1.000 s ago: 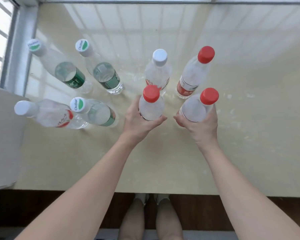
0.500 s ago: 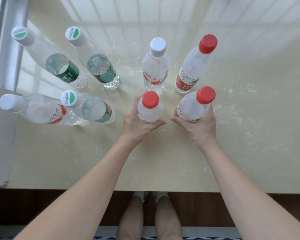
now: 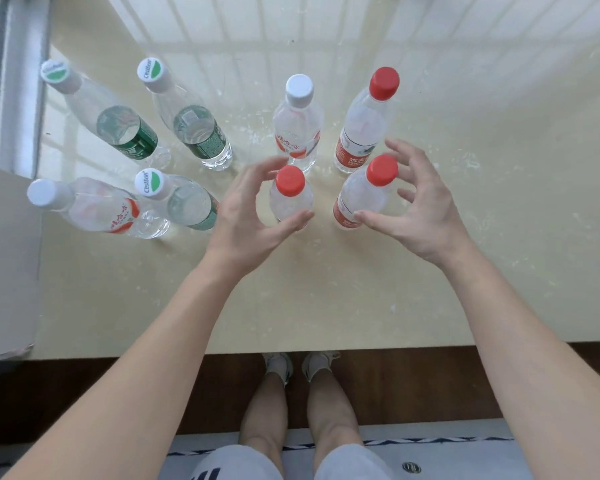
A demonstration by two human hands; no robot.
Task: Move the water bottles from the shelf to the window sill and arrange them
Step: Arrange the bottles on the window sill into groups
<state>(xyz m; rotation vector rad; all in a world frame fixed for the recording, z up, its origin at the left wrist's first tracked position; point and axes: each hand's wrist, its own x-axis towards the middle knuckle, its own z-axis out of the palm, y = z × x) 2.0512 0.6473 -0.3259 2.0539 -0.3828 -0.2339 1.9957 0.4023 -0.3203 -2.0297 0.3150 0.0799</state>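
Several clear water bottles stand upright on the beige window sill [image 3: 326,299]. Nearest me are two red-capped bottles: a small one [image 3: 290,199] and a taller one [image 3: 364,195] to its right. My left hand [image 3: 246,216] curls loosely around the small bottle, fingers spread and off it. My right hand [image 3: 420,206] hovers open beside the taller one, fingers apart. Behind them stand a white-capped bottle [image 3: 297,123] and a red-capped bottle [image 3: 364,123]. To the left stand three green-labelled bottles [image 3: 194,129] [image 3: 118,126] [image 3: 184,202] and one white-capped bottle [image 3: 94,206].
The window frame [image 3: 18,81] borders the sill at far left, with a grey wall block [image 3: 7,258] below it. The sill's front edge runs above a dark wooden floor [image 3: 413,386], where my legs and shoes show. The sill's right half is bare.
Both hands have let go of the two front red-capped bottles and opened, drawing slightly back and up. The bottles stay standing where they were set.
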